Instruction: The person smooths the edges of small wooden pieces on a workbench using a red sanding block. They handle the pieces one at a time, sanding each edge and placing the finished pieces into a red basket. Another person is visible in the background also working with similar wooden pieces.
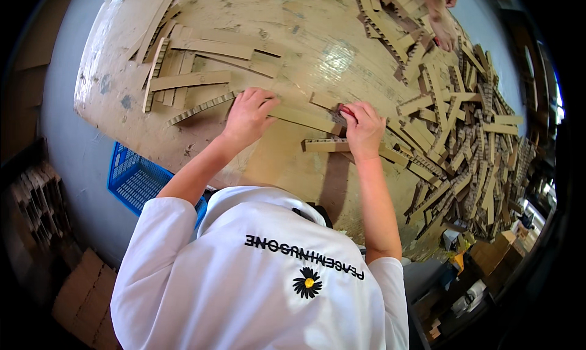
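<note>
A flat brown cardboard strip [308,118] lies on the table between my hands. My left hand [249,113] has its fingers curled around the strip's left end. In my right hand [365,130], closed by the strip's right end, is a small red-handled tool [347,110]; its working end is hidden. Below that end is another strip with a honeycomb edge [326,145], and a short strip piece [323,100] lies just beyond. A honeycomb-edged strip [201,108] reaches out to the left of my left hand.
Several strips [190,80] lie loosely stacked at the far left. A large heap of cut pieces [482,148] covers the table's right side. Another person's hand [444,33] is over strips at the far right. A blue plastic basket [137,178] stands below the table's left edge.
</note>
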### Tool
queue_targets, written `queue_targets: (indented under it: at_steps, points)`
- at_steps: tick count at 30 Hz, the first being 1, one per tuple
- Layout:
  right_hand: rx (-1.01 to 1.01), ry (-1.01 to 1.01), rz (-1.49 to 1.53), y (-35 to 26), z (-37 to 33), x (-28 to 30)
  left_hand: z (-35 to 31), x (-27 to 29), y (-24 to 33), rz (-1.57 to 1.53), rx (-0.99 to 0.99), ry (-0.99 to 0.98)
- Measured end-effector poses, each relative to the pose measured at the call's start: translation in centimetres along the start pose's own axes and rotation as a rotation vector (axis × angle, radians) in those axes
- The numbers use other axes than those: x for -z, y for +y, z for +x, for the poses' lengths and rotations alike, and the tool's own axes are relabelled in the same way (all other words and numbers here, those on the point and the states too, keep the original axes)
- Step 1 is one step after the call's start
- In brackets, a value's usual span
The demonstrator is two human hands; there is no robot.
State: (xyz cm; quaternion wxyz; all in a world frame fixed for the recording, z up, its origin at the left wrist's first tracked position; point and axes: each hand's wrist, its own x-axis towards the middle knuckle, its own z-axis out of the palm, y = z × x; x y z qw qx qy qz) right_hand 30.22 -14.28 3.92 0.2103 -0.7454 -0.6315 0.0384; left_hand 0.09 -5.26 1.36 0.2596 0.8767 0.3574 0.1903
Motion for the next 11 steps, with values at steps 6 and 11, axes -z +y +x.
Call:
queue_targets:
  at_steps: [6,11]
  points:
    - [0.008,-0.015,-0.001,-0.44,0.17,0.19,-0.29,-0.04,-0.21,-0.002,-0.018,0.032]
    - [0.031,-0.007,-0.007,-0.06,0.07,0.06,-0.32,-0.26,-0.23,-0.003,-0.002,0.006]
